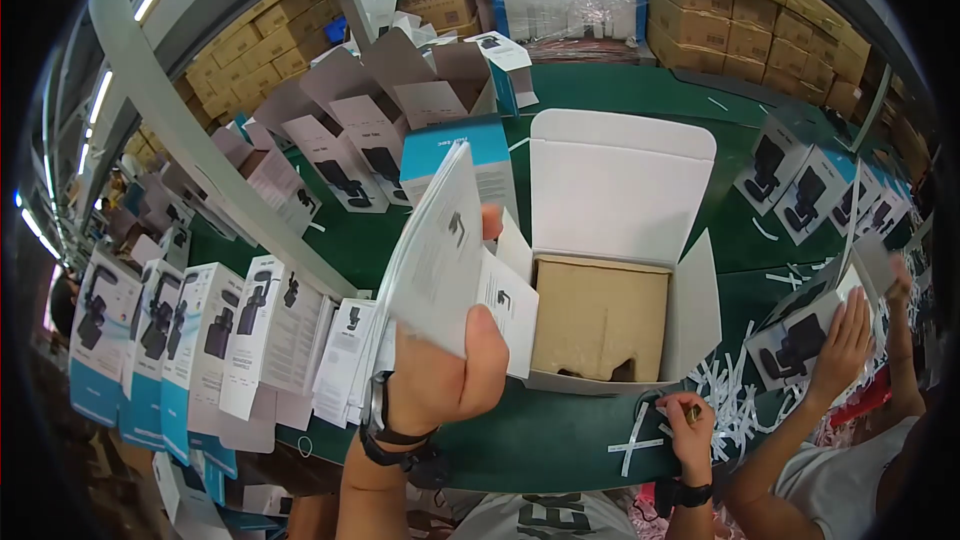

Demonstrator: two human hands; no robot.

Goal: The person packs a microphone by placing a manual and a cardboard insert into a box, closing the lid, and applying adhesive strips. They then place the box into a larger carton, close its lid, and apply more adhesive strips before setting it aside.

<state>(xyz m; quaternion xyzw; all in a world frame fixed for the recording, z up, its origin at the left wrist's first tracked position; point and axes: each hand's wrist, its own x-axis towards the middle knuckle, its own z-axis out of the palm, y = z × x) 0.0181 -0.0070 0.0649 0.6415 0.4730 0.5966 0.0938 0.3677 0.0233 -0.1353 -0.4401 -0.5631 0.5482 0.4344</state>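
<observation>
My left hand [455,370], with a dark watch on its wrist, grips a thick stack of white printed leaflets [435,250], held upright with the thumb in front. The stack is beside the left wall of an open white box [622,200], whose lid stands up at the back and whose right side flap leans outward. Inside the box lies a brown cardboard insert [600,320] with a notch at its near edge. My right hand [688,425] is near the box's front right corner, fingers curled together by white paper strips [636,443]; what they hold, if anything, is too small to name.
Closed printed boxes [205,335] and more leaflets [345,355] stand at left. Open boxes [345,155] line the back left. At right, a co-worker's hands [845,340] touch a box [795,345] beside heaped paper strips [730,395]. A metal post [220,130] rises at left.
</observation>
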